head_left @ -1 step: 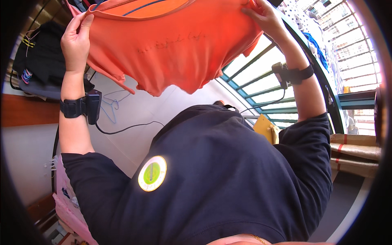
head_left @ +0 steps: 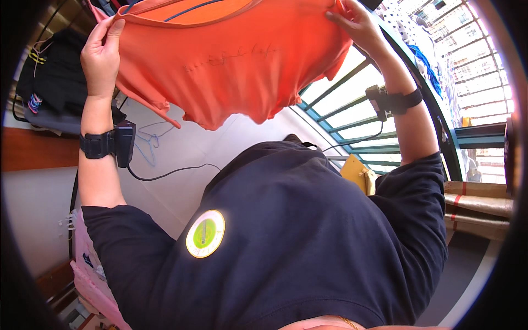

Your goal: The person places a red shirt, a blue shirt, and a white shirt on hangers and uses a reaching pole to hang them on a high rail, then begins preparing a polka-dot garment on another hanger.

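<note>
An orange T-shirt [head_left: 236, 60] hangs spread out in front of me, with faint dark lettering across its front. My left hand [head_left: 102, 60] pinches the left side of it near the neckline, thumb against the cloth. At the opposite side, the fingers of my right hand [head_left: 356, 25] are closed on the shirt's right shoulder. Inside the wide neck opening runs a dark blue strip [head_left: 192, 10]; I cannot tell if it is a hanger or a seam. The shirt's lower edge droops in folds, and its top reaches the upper edge of the view.
A pale blue hanger [head_left: 149, 142] lies on the light floor at left. Dark clothes [head_left: 58, 77] are heaped on a seat at far left. A barred window [head_left: 467, 60] and slatted frame [head_left: 352, 104] stand at right. Cables trail from both wrist devices [head_left: 125, 144].
</note>
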A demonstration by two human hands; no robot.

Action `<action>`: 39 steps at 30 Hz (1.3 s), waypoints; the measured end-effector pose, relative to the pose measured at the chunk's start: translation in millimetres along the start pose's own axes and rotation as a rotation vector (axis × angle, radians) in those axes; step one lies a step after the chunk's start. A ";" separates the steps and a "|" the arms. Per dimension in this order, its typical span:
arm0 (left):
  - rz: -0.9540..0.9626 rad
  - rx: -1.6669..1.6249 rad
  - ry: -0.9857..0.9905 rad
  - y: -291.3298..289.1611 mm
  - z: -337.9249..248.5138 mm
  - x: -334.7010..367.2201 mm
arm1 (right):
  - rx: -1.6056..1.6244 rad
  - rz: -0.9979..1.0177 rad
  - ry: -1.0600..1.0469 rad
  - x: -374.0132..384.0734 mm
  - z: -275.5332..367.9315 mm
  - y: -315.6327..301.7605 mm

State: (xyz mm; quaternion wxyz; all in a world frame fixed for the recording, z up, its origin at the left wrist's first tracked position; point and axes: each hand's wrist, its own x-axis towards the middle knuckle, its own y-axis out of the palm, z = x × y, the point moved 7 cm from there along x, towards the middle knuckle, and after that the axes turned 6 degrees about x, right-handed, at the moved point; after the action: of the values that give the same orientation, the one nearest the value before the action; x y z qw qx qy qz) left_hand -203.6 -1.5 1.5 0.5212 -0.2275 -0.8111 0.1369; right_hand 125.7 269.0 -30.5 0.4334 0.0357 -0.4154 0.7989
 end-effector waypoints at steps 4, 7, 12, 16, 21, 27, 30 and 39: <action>-0.023 0.003 0.016 4.2 13.9 21.5 | 0.346 0.303 0.049 0.8 -57.5 32.5; -0.056 0.022 -0.037 -5.4 24.1 42.0 | 0.229 0.392 0.072 0.3 -108.0 75.4; -0.087 0.014 -0.130 -9.0 54.0 81.8 | 0.638 0.296 0.325 30.5 -154.6 105.3; -0.093 0.188 -0.158 -9.2 64.5 101.4 | 0.586 0.349 0.305 75.2 -163.2 127.5; -0.051 0.388 -0.064 26.2 63.9 124.6 | 0.600 0.408 0.163 124.3 -170.5 183.3; -0.025 0.432 0.027 47.1 75.0 126.1 | 0.166 0.511 0.104 157.0 -145.1 197.3; -0.006 0.365 -0.017 61.7 75.9 122.8 | -0.315 0.441 -0.168 166.9 -85.8 141.3; 0.078 0.195 0.033 109.5 129.7 129.4 | -0.090 0.033 -0.638 224.8 47.5 131.1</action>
State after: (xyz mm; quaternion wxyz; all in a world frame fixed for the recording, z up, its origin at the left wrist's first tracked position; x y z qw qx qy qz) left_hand -342.2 160.7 -1.8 0.5484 -0.2094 -0.7758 0.2314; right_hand -123.2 348.4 11.3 0.2696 0.2585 -0.5658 0.7351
